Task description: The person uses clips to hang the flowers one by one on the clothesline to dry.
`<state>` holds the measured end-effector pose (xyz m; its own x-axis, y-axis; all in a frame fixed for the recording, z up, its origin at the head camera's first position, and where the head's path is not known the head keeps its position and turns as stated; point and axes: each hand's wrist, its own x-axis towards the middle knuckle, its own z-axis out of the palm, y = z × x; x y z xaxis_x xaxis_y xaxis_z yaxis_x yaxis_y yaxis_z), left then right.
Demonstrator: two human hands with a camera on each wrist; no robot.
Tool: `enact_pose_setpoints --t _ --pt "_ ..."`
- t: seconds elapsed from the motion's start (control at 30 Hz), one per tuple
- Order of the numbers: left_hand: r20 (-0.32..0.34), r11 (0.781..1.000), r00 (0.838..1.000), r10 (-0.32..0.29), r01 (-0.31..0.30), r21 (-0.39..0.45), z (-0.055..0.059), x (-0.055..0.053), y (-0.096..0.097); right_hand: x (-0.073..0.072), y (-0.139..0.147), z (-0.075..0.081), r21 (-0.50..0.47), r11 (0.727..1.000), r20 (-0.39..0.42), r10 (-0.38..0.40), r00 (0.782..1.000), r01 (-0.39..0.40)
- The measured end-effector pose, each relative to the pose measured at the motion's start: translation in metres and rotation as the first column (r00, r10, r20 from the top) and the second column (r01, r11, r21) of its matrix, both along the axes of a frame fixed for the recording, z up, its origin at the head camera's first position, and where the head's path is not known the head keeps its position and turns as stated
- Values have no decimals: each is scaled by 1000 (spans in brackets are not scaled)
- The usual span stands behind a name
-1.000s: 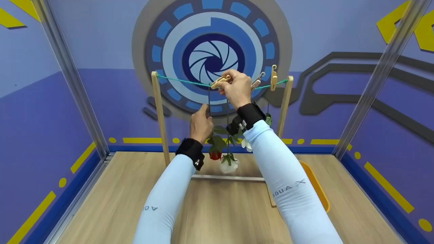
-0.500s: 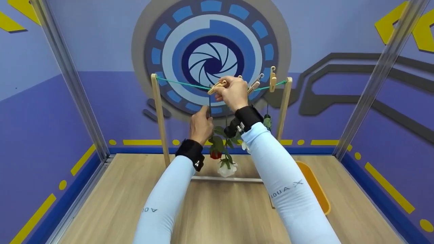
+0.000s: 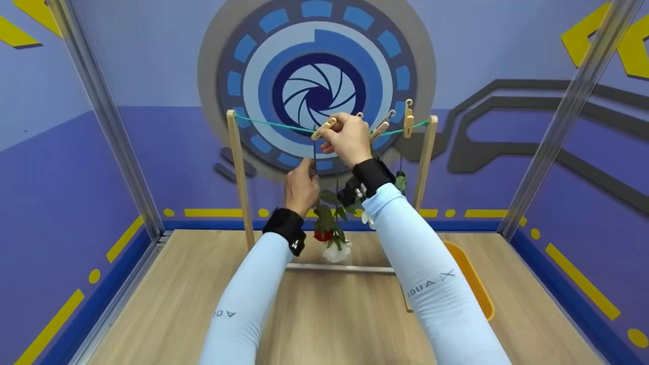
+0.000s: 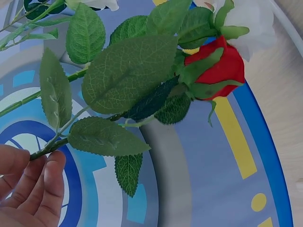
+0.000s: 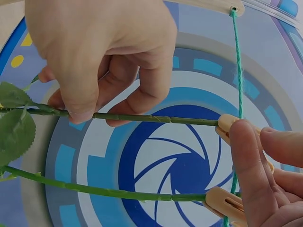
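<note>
Low on its stem, a red rose (image 4: 220, 71) hangs head down from my left hand (image 3: 301, 188), whose thumb and fingers pinch the stem close to the leaves. My right hand (image 3: 350, 139) pinches a wooden clothespin (image 3: 324, 129) at the green string (image 3: 274, 123). In the right wrist view the rose's stem end meets this clothespin's tip (image 5: 226, 124); whether it is clamped I cannot tell. Beside it, a second clothespin (image 5: 225, 201) holds another green stem (image 5: 109, 191) on the string. A white rose (image 3: 337, 251) hangs just right of the red one.
Two wooden posts (image 3: 238, 177) carry the string above the wooden table (image 3: 203, 304). Further right, a pale clothespin (image 3: 380, 131) and a yellowish one (image 3: 408, 119) sit on the string. A yellow tray (image 3: 471, 279) lies partly behind the right forearm.
My right hand has shifted slightly down and left with the clothespin, which is now tilted more steeply. The white rose has swung a little left. My left hand stays nearly still.
</note>
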<state>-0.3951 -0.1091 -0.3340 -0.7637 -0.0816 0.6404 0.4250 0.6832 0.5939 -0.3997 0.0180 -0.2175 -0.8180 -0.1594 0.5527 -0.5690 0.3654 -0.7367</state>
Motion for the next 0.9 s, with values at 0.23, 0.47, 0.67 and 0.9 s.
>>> enact_pose_setpoints --t 0.23,0.47,0.67,0.9 --pt "34 1000 999 -9 8 13 0 0 2 0 2 0 36 999 -19 0 1000 1" --pt "62 1000 998 -10 9 2 -2 -1 1 6 11 1 103 995 -68 26 997 -19" --pt "82 1000 997 -12 12 3 -4 -4 1 12 26 -2 89 994 -122 78 989 -68" --pt "66 999 997 -28 29 -14 -8 -2 -5 28 54 -22 -26 991 -200 124 972 -132"
